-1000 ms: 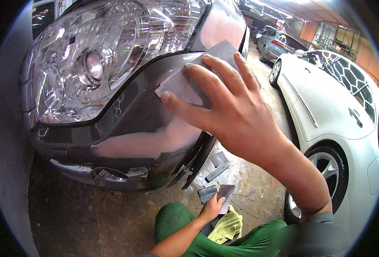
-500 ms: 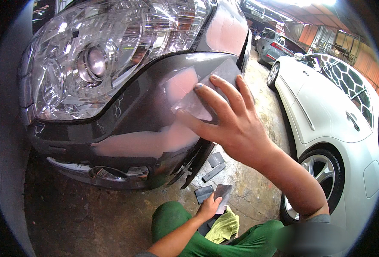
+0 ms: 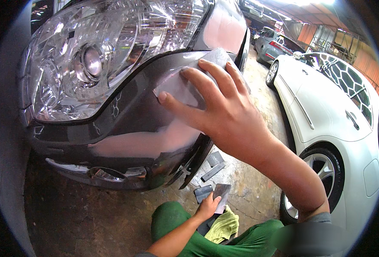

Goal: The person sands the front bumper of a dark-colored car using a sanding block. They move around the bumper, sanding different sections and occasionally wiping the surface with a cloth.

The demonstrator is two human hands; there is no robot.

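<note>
My right hand (image 3: 223, 96) lies with fingers spread on a thin grey sheet (image 3: 193, 99), which looks like sandpaper. It presses the sheet against the dark grey car bumper (image 3: 133, 112), below the clear headlight (image 3: 93, 64). The sheet reaches past the fingertips, and the palm hides part of it. A pinkish patch (image 3: 133, 144) runs along the bumper under the hand. Low in the middle, my left hand (image 3: 207, 207) is closed on a grey piece of sandpaper (image 3: 222, 196), its thumb on top, above a yellow-green cloth (image 3: 225, 225) by my green-clad legs.
On the stained floor (image 3: 91, 214) lie a dark flat block (image 3: 203, 193), a grey bar (image 3: 213, 171) and a grey sheet piece (image 3: 215, 159). A white car (image 3: 326, 107) stands close on the right. Farther back is a grey car (image 3: 279, 48). Another pinkish patch (image 3: 225, 28) marks the fender.
My right hand has slid up and left along the bumper with the sheet, covering the upper pinkish patch. My left hand has stayed in place with its sandpaper.
</note>
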